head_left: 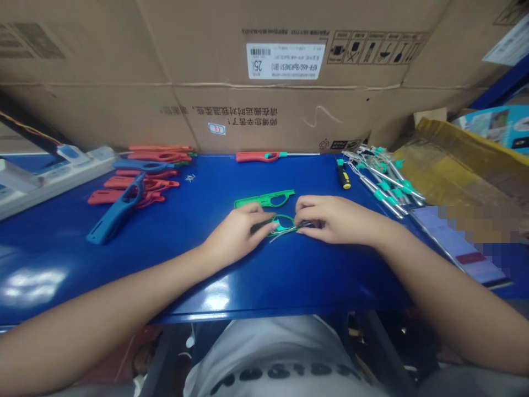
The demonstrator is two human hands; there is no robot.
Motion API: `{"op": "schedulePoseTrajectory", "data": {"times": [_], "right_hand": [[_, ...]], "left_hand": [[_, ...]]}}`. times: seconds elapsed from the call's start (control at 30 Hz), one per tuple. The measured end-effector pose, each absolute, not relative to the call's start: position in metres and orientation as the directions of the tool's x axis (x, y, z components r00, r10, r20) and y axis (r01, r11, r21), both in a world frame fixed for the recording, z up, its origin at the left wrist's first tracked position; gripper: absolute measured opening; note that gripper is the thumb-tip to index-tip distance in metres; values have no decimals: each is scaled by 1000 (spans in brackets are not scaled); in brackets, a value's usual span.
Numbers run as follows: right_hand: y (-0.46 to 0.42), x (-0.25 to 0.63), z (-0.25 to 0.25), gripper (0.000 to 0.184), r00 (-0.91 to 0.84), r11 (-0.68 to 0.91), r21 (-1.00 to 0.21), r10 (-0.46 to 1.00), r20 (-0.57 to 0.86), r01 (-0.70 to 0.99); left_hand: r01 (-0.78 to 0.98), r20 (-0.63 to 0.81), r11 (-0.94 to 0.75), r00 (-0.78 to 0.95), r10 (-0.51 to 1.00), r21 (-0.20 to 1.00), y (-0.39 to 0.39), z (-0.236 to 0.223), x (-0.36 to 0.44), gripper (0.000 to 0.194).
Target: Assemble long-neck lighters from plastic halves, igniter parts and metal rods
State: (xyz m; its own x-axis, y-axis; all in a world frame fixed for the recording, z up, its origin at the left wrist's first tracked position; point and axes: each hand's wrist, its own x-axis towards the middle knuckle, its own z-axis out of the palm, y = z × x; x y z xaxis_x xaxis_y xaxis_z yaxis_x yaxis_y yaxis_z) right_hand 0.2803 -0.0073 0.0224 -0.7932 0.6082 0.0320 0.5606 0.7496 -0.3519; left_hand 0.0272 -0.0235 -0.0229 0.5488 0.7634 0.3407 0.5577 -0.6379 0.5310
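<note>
Near the middle of the table, my left hand (pixel 237 234) is closed, pinching a green lighter casing half (pixel 285 216). A turquoise plastic piece (pixel 281 226) with thin wires lies at the casing's loop, by my left fingertips. From the other side my right hand (pixel 330 218) is closed on a thin metal lighter tube (pixel 306 224), largely covered by its fingers. Just beyond both hands rests another green casing half (pixel 264 199), inner side up. Most of the held casing is hidden under my left fingers.
Red casings (pixel 119 182) and blue casings (pixel 113 218) lie left, beside a power strip (pixel 53 179). A red lighter (pixel 258 157) lies at the back. To the right are a screwdriver (pixel 343 176), several metal tubes (pixel 384 184) and a phone-like slab (pixel 458 248). Cardboard (pixel 206 66) stands behind.
</note>
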Motion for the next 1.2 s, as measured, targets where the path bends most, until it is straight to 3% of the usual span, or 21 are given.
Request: {"op": "schedulePoseTrajectory", "data": {"times": [0.33, 0.5, 0.73, 0.97, 1.07, 1.2], "right_hand": [[-8, 279, 18, 12, -821, 796, -326, 564, 94, 510], [-8, 278, 19, 11, -809, 770, -377, 581, 83, 515], [-7, 278, 17, 5, -812, 775, -400, 573, 115, 490], [-12, 272, 16, 11, -820, 798, -365, 556, 135, 480], [-11, 272, 17, 16, -805, 794, -357, 571, 163, 491], [3, 291, 21, 19, -601, 664, -233, 745, 289, 711]], "left_hand": [[553, 324, -637, 562, 761, 537, -23, -23, 27, 27], [540, 301, -637, 583, 755, 551, -22, -14, 21, 29], [571, 147, -556, 606, 782, 603, -14, 1, 9, 19], [576, 131, -502, 564, 816, 645, -13, -3, 11, 15], [582, 146, -529, 576, 804, 617, -15, -3, 11, 17], [638, 172, -621, 621, 765, 455, -20, 8, 6, 25]]}}
